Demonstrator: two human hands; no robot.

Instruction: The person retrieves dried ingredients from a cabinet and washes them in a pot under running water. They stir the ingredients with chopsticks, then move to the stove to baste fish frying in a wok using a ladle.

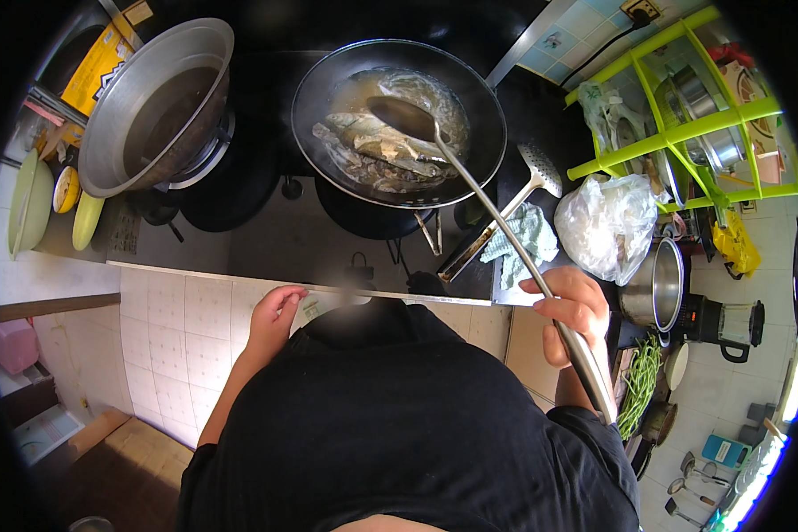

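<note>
A long metal ladle [496, 213] slants from the pan up to my right hand [574, 312], which is closed around its handle. Its dark bowl hangs over the fish [386, 146], partly hiding it. The fish lies in cloudy, simmering liquid inside a wide black wok [309, 133] on the stove's right burner. My left hand [275, 315] rests by the front edge of the counter, fingers loosely extended and holding nothing that shows.
A large metal basin [106, 146] of dark liquid stands on the left burner. Right of the wok lie a slotted turner [541, 173], a green cloth [525, 239] and a plastic bag [605, 226]. Beyond are a green rack [665, 142], a steel pot [656, 288] and green beans [640, 381].
</note>
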